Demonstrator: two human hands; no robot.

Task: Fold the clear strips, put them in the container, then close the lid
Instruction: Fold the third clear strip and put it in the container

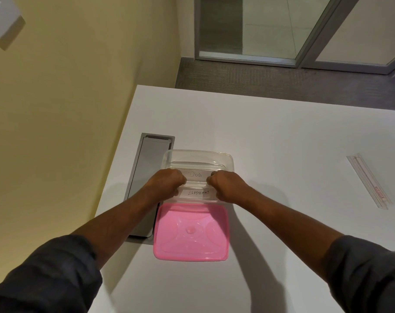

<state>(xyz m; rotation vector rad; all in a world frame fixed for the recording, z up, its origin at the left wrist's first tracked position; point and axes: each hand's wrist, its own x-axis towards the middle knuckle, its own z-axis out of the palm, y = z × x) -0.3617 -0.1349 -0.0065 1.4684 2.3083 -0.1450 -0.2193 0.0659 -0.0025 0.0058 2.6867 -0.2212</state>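
Two clear strips are held over the open clear container: the "DOG" strip farther from the person, above the container's near part, and the "ELEPHANT" strip closer, at the container's near rim. The left hand holds their left ends and the right hand their right ends; both are curled into fists w/ fingers tucked under, so each grip is pressed together on the strip ends. Exactly which fingers pinch which strip, I cannot tell. The strips look flat between the hands, not folded.

The container sits on the white counter, w/o its lid. The pink lid lies flat on the counter just in front of it, toward the person, touching or almost touching its near edge. Left of the container, a grey cable hatch is set in the counter; the left forearm crosses over it. Well apart to the right, a clear ruler w/ pink markings lies on the counter. Both arms wear dark sleeves pushed up the forearm.
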